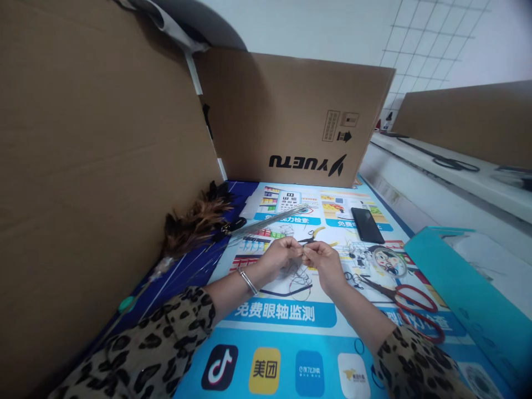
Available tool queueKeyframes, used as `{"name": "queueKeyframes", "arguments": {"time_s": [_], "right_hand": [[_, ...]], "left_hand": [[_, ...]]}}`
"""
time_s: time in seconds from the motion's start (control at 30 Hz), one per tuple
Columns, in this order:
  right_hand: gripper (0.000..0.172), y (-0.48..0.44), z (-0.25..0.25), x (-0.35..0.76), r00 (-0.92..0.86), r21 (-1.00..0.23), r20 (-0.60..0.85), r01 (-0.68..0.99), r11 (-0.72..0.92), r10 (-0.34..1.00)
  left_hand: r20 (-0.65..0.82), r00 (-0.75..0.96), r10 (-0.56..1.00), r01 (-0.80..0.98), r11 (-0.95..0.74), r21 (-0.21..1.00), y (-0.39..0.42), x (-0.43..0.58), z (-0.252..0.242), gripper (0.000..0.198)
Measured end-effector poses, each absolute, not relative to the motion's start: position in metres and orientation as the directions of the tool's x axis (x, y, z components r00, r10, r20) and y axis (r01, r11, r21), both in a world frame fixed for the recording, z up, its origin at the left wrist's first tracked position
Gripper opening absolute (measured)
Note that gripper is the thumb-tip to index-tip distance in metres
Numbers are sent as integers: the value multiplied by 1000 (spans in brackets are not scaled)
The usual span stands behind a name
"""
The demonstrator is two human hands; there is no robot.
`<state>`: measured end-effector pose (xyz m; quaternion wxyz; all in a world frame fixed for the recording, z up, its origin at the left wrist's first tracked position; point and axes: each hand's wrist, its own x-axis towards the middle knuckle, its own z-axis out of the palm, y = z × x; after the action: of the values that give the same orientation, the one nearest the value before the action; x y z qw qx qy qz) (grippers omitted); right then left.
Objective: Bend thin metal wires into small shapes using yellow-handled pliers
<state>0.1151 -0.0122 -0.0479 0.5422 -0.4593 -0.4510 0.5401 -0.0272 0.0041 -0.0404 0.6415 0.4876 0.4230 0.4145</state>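
Note:
My left hand [279, 256] and my right hand [323, 260] meet over the middle of the printed table mat [291, 327]. Both are closed in a pinch, fingertips together on something thin that I cannot make out. Dark wire loops [297, 282] lie on the mat just below my hands. A silver bangle [248, 281] sits on my left wrist. Small yellow-handled pliers [315, 235] lie just beyond my fingers.
A bundle of thin metal wires [270, 221] and brown feathers [195, 224] lie at the left. A black phone [367, 225] is at the back right, red-handled scissors [409, 307] at the right, a teal box [469, 299] beyond them. Cardboard walls [291, 116] stand behind and left.

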Motion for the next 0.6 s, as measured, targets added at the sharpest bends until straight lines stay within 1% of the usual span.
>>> {"name": "queueKeyframes", "arguments": {"time_s": [0.13, 0.6], "right_hand": [[20, -12, -51, 115, 0, -985, 9, -172, 8, 1000], [27, -11, -56, 115, -13, -984, -6, -179, -8, 1000]], "left_hand": [[-142, 298, 944, -133, 188, 973, 5, -27, -43, 20], [-133, 300, 945, -124, 177, 976, 5, -27, -43, 20]]}}
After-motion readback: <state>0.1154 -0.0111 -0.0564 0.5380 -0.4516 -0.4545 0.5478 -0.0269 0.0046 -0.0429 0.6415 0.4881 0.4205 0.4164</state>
